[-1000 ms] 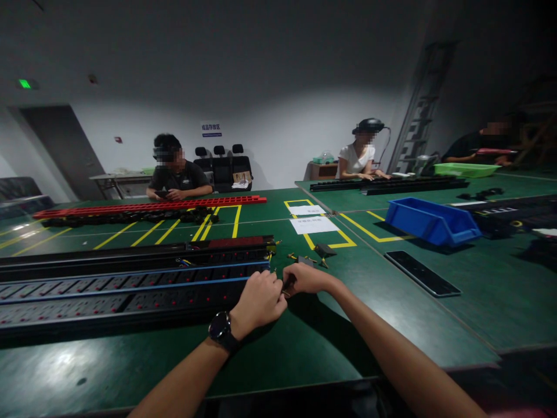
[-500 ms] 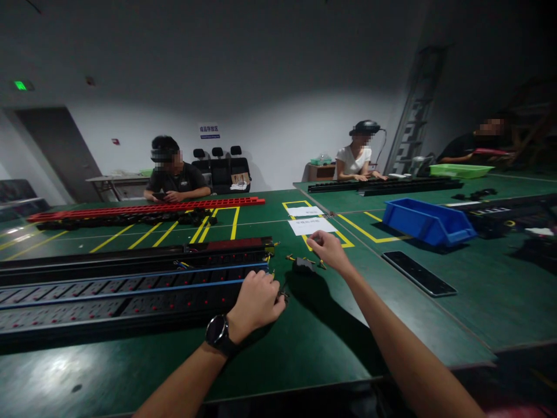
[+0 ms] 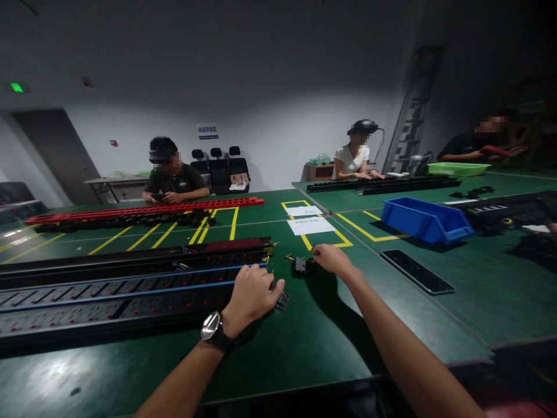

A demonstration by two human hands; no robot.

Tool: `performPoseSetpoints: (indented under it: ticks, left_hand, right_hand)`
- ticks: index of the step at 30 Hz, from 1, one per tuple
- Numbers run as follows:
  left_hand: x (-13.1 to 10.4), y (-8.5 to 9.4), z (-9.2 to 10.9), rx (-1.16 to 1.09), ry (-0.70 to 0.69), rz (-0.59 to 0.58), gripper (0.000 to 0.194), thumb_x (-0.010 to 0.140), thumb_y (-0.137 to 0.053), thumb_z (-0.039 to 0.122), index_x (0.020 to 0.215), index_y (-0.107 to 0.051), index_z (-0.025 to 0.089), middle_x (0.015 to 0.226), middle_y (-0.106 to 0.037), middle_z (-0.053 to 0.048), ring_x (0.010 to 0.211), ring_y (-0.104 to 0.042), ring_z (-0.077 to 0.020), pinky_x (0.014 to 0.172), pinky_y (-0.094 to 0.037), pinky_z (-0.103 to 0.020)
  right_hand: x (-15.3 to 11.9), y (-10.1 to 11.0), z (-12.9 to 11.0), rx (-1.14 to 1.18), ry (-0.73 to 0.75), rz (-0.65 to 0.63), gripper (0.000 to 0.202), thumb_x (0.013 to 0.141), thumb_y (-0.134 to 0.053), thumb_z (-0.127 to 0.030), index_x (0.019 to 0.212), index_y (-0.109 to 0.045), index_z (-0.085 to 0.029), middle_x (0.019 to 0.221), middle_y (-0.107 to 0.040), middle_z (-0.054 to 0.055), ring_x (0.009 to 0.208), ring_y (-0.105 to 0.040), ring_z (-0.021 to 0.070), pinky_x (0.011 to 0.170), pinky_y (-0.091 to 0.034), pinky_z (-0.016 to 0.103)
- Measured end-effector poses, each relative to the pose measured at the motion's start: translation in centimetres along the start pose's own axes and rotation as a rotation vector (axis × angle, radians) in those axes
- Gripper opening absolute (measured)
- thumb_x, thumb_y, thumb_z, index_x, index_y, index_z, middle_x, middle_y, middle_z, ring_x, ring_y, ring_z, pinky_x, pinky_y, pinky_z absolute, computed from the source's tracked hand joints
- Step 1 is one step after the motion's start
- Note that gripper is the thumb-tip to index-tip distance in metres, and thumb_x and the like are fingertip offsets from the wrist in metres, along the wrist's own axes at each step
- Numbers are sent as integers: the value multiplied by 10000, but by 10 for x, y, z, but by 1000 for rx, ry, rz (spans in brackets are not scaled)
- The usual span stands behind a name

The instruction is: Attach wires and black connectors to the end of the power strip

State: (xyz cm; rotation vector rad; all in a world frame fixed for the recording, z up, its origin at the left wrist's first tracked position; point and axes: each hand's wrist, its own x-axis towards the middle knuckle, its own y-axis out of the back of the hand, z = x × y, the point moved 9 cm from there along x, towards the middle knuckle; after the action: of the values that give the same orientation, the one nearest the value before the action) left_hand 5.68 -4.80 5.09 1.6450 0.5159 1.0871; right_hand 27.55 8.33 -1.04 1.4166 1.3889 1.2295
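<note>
My left hand [image 3: 256, 292] lies over the right end of the long black rail with blue strips [image 3: 174, 290], fingers curled over it and the thumb reaching right. Beside the thumb a small dark slotted piece [image 3: 282, 301] rests on the green table. My right hand [image 3: 333, 259] is closed in a pinch just right of a small grey and black connector block [image 3: 301, 266] that has short yellow wires. Whatever its fingertips hold, if anything, is too small to make out. What is under the left fingers is hidden.
A blue bin [image 3: 424, 220] and a black phone [image 3: 418, 271] are on the right. White papers [image 3: 310, 225] lie beyond my hands. Red lattice strips [image 3: 148, 212] stretch across the far left. A person [image 3: 174, 174] sits behind them; two more people are farther right.
My right hand has come down towards the connector block, which now appears turned. My left hand has shifted slightly left, and more of the slotted piece shows.
</note>
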Motion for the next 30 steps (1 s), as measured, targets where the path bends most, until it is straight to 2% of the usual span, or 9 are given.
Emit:
performPoseSetpoints:
  ticks: [5, 9, 12, 16, 21, 25, 30]
  left_hand:
    - [6, 11, -25, 20, 130, 80, 447, 1006, -442, 402, 691, -672, 182, 772, -696, -71, 802, -585, -206, 713, -341, -350]
    - [6, 20, -49, 43, 252, 124, 442, 1017, -412, 397, 719, -663, 188, 809, -695, -72, 812, -594, -207, 706, -347, -344]
    - [6, 22, -59, 43, 305, 132, 417, 1018, -406, 387, 748, -655, 189, 846, -697, -72, 820, -600, -207, 710, -356, -339]
    - [7, 20, -58, 17, 301, 123, 380, 1015, -412, 378, 781, -649, 196, 843, -690, -58, 825, -602, -196, 718, -374, -326]
    - [7, 17, -54, -4, 281, 108, 315, 1006, -426, 340, 834, -646, 196, 849, -695, -52, 827, -606, -194, 725, -389, -316]
    - [7, 15, -53, -2, 269, 92, 294, 1000, -437, 322, 838, -646, 194, 868, -702, -55, 836, -611, -199, 734, -405, -321]
    - [7, 11, -51, 13, 253, 75, 295, 1000, -434, 317, 835, -645, 195, 879, -702, -58, 832, -610, -199, 733, -413, -320]
  right_hand:
    - [2, -10, -13, 3, 116, -51, 209, 848, -616, -180, 948, -800, -183, 1006, -746, 127, 908, -675, 240, 751, -443, 284]
    - [0, -4, -16, -30, 115, -18, 214, 888, -582, -198, 929, -791, -175, 1046, -708, 133, 904, -658, 217, 734, -432, 271]
    - [-2, -3, -15, -57, 98, -28, 231, 934, -540, -214, 948, -766, -168, 1074, -684, 129, 918, -655, 207, 714, -414, 261]
    - [-3, 7, -11, -112, 23, 56, 283, 1014, -443, -257, 1029, -706, -151, 1098, -667, 151, 950, -648, 226, 726, -407, 278]
    - [-4, 22, -6, -36, -70, 150, 317, 1045, -356, -268, 1122, -651, -181, 1033, -711, 127, 915, -657, 232, 702, -395, 290]
    - [-4, 23, -4, -66, -56, 155, 246, 1012, -437, -260, 1052, -672, -196, 1045, -727, 120, 943, -660, 244, 698, -391, 291]
    - [-3, 15, -2, -13, -9, 125, 186, 965, -533, -238, 1086, -672, -211, 1072, -744, 93, 977, -669, 228, 700, -388, 268]
